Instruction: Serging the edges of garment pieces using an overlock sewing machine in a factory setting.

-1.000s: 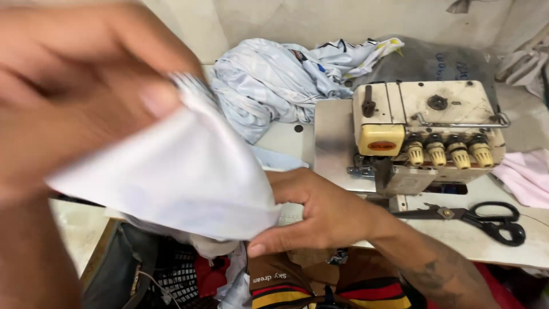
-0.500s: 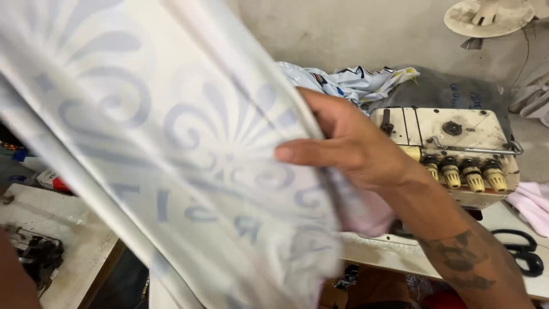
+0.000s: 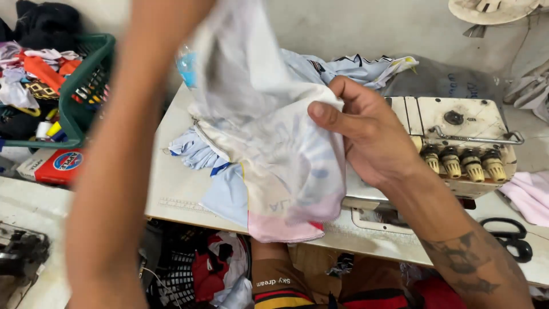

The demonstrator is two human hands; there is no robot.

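A white printed garment [image 3: 274,143] hangs in mid-air above the near edge of a white sewing table [image 3: 171,189], its long axis running roughly top to bottom, from the upper edge of the view down to a pink hem at its lowest point. Pale blue patterning shows faintly through the thin cloth.

The right hand [image 3: 366,134] grips the garment at its right side, thumb pressed across the front and fingers curled behind the fabric. The left forearm rises steeply from the lower left to the top of the view; the left hand itself is out of view above, so whether it holds the cloth cannot be told.

Behind the garment, a heap of light blue and white garments [image 3: 343,68] lies on the table. Just right of the hand stands a cream overlock sewing machine [image 3: 463,137] with four yellowish knobs. Black scissors [image 3: 512,237] lie further right, near pink fabric [image 3: 532,194]. A green plastic basket [image 3: 86,91] of colourful scraps sits at far left.
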